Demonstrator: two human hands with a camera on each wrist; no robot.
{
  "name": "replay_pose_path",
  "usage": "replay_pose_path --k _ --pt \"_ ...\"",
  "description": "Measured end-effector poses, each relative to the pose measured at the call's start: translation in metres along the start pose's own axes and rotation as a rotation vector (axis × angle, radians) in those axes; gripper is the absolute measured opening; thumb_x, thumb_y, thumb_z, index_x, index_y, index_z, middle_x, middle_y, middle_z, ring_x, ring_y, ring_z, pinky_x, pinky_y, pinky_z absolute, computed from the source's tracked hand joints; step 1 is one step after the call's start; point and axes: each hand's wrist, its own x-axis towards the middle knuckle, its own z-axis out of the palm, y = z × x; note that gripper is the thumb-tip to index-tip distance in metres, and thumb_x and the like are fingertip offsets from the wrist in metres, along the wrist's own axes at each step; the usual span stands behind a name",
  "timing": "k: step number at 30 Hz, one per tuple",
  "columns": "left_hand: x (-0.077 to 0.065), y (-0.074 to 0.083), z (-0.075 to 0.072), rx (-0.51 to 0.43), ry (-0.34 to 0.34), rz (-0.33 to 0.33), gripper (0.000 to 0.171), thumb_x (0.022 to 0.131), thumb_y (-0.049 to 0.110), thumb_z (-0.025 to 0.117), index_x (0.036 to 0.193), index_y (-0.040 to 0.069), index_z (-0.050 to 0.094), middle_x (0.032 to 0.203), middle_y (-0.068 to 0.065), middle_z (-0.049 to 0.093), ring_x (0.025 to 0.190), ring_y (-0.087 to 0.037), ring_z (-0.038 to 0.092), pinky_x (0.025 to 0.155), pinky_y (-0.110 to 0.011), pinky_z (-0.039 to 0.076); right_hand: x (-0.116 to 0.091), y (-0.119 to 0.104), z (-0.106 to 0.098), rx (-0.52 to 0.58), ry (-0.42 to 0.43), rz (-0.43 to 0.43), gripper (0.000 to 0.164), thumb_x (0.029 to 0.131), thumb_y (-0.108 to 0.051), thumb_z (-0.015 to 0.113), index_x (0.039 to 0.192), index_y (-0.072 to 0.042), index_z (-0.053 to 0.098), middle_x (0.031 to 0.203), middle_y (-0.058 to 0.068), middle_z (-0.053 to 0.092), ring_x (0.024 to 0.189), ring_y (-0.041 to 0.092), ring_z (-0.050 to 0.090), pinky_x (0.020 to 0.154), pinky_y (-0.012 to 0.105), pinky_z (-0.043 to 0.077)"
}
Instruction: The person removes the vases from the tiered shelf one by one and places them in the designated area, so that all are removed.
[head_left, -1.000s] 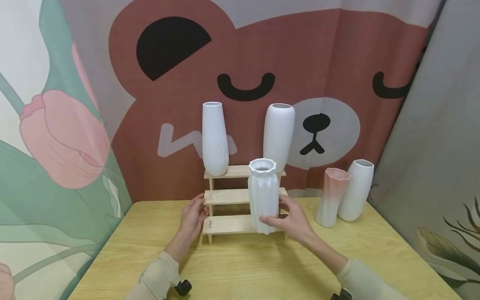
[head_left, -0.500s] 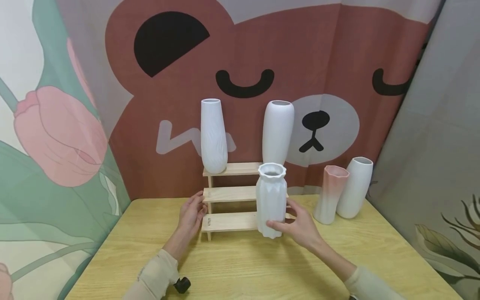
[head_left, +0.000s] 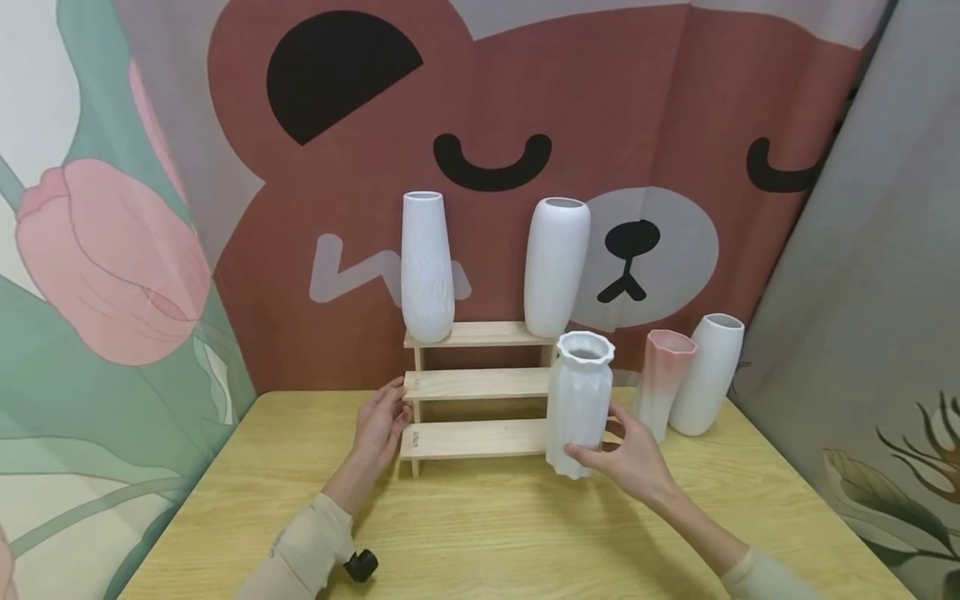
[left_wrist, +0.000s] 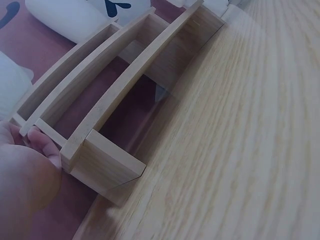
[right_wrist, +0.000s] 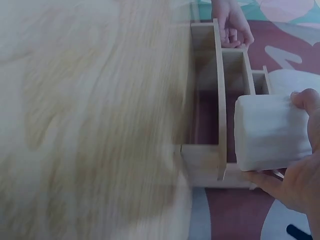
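My right hand [head_left: 636, 457] grips a white fluted vase [head_left: 579, 408] with a scalloped rim, thumb on its near side. The vase is upright in front of the right end of a three-tier wooden display stand [head_left: 476, 384]; the right wrist view shows its base [right_wrist: 270, 132] beside the tiers. With curled fingers my left hand [head_left: 381, 425] holds the stand's left end at the middle tier. On the top tier stand a tall white textured vase [head_left: 427, 271] at the left and a smooth white vase [head_left: 557, 267] at the right.
Right of the stand, a pink-and-white vase [head_left: 667, 375] and another white vase [head_left: 708, 375] stand close together on the wooden table [head_left: 465, 533]. The pink one is partly hidden behind my right hand. A curtain [head_left: 337, 183] with a bear print hangs right behind the stand.
My right hand has carried the fluted vase rightward and slightly down, from before the lower tiers to the stand's right end. My left hand has stayed at the stand's left end.
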Motion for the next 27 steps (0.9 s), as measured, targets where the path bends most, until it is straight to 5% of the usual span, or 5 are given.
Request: replay_pose_path --k 11,27 --pt "0.0 0.0 0.001 0.004 0.001 -0.006 0.041 0.099 0.003 0.059 0.139 -0.002 0.053 0.115 -0.012 0.052 0.079 -0.012 0.058 0.064 -0.017 0.05 -0.007 0.014 -0.032 -0.052 0.05 0.037 0.089 0.075 -0.024 0.094 0.144 -0.002 0.042 0.132 0.022 0.056 0.118 0.04 0.058 0.089 0.04 0.057" --pt "-0.002 0.002 0.002 0.005 0.001 -0.008 0.039 0.1 0.003 0.058 0.139 -0.002 0.053 0.113 -0.013 0.052 0.078 -0.012 0.058 0.065 -0.017 0.05 -0.018 0.038 -0.078 -0.253 0.147 0.064 0.091 0.08 -0.036 0.09 0.144 0.001 0.038 0.134 0.024 0.051 0.12 0.045 0.055 0.087 0.044 0.055"
